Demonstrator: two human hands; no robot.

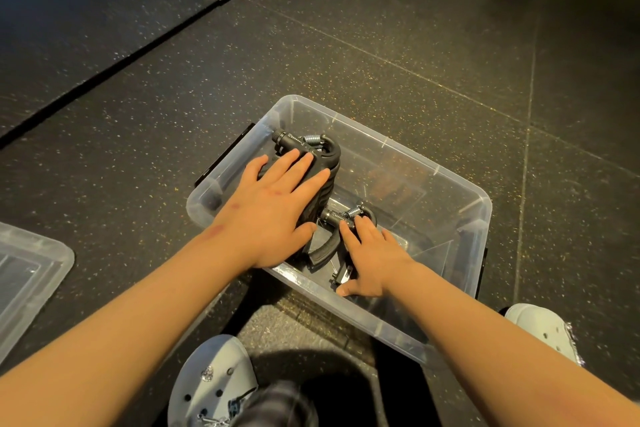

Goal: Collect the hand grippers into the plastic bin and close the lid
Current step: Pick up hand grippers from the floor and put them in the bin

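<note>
Pressing left grip (273, 204) and right grip (372, 253) flat, fingers apart, clamping nothing, I settle the hand grippers (332, 166) beneath them inside the plastic bin (485, 204). I'd lift straight out, then reach for the lid (31, 267), well left.

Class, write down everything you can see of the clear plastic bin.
The plastic bin is clear, rectangular and round-cornered, with a thick rim and dark latches at both ends. It stands open, lidless and upright on the speckled floor. Black hand grippers lie inside. The left hand and right hand reach in, resting on them.
</note>
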